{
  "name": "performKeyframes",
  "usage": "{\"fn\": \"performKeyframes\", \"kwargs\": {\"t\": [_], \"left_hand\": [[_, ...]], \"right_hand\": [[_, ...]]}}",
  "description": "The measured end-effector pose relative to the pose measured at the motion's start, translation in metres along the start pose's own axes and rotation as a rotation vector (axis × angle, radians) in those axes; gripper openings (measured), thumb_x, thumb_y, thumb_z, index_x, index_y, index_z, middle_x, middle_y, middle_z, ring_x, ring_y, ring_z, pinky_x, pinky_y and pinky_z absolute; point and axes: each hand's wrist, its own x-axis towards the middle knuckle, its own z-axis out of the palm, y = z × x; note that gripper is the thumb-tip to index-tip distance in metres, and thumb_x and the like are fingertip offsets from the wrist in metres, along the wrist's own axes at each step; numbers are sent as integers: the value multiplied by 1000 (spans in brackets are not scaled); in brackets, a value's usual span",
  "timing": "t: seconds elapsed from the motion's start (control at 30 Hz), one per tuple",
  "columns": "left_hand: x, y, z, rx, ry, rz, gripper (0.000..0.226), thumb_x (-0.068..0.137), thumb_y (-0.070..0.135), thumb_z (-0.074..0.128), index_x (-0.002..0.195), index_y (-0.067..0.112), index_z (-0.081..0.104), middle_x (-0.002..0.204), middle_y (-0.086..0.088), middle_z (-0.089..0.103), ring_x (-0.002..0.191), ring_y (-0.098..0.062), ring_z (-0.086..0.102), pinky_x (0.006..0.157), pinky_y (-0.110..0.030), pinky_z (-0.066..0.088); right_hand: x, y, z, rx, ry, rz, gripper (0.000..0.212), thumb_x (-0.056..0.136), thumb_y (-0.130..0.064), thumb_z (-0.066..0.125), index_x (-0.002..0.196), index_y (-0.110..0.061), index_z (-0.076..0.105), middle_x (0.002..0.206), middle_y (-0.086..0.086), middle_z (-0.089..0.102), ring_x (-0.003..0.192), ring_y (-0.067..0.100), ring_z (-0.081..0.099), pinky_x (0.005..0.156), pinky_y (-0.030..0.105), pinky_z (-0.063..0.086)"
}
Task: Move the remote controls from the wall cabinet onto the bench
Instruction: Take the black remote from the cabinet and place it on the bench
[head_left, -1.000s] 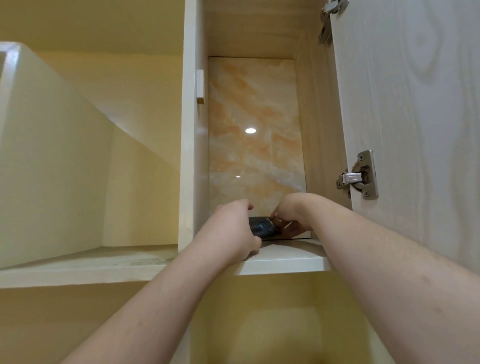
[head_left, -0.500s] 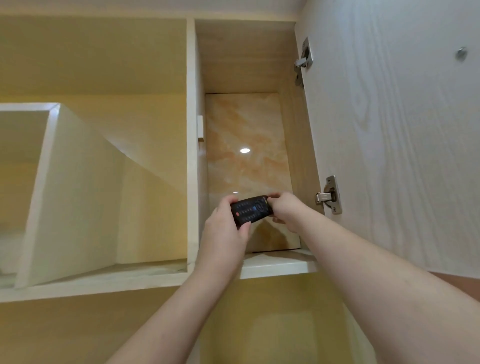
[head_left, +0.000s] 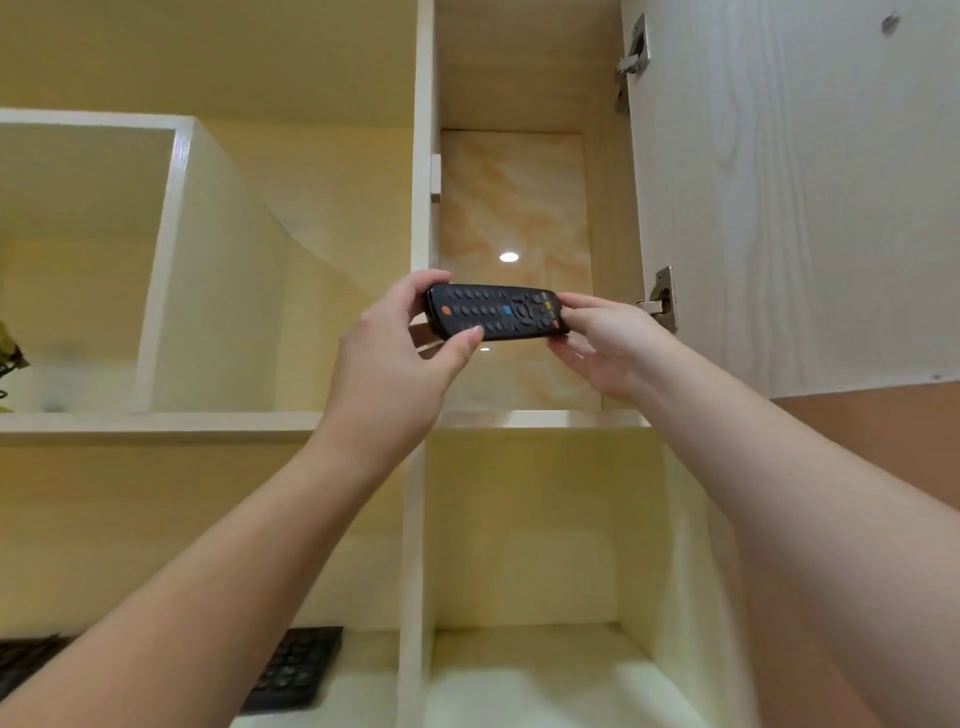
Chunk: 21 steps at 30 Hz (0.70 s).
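Holding the remote control (head_left: 496, 313) by its two ends, the left hand (head_left: 400, 358) and right hand (head_left: 605, 345) now carry it clear of the wall cabinet (head_left: 613, 418) shelf it rested on a second ago; fingers (head_left: 465, 340) closed on it; lowering to the counter (head_left: 545, 686) comes next

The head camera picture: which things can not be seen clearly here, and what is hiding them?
- Remote control: button labels too small to read; its ends are covered by the left hand and right hand.
- Cabinet shelf: seen from below, so its top surface is hidden; more remotes there cannot be told.
- Dark keyboard-like object: partly behind the left forearm, cut by the left edge.
- Plant: cut by the left edge, blurred.
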Motion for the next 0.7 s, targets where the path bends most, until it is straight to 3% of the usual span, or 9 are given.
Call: {"fn": "performKeyframes", "kwargs": {"t": [0.17,0.27,0.47,0.63,0.7], "left_hand": [[-17,0,-21,-26,-55,-76,42,87,22,70,126,30,55,112,16,66,92,-1,68,85,-22,54],[-21,-1,-35,-41,-106,-138,46,86,23,72,129,30,56,112,16,66,90,0,68,80,-20,56],[-38,-2,-65,-151,-221,-235,46,78,26,76,121,36,62,107,11,71,91,-4,70,86,-22,49],[-63,-6,-87,-174,-301,-269,51,68,35,77,116,41,64,98,13,75,93,-1,69,83,-18,48],[-74,-12,-90,-176,-319,-264,52,69,29,78,119,36,64,101,13,74,94,1,68,81,-13,51]], "right_hand": [[-40,-8,1,49,46,-4,35,92,9,47,122,-4,61,113,15,62,92,19,63,83,27,55],[-62,-17,0,59,52,-13,34,92,9,48,122,-2,60,116,18,60,91,22,63,79,27,57],[-104,-8,-6,-13,62,-55,34,95,6,45,126,-3,56,120,18,59,87,16,64,81,27,57],[-152,16,-10,13,89,-11,31,93,6,48,118,-6,61,81,5,69,71,8,68,87,30,56],[-172,28,-14,32,114,-5,30,91,6,52,114,-9,64,83,5,73,77,9,71,87,29,56]]}}
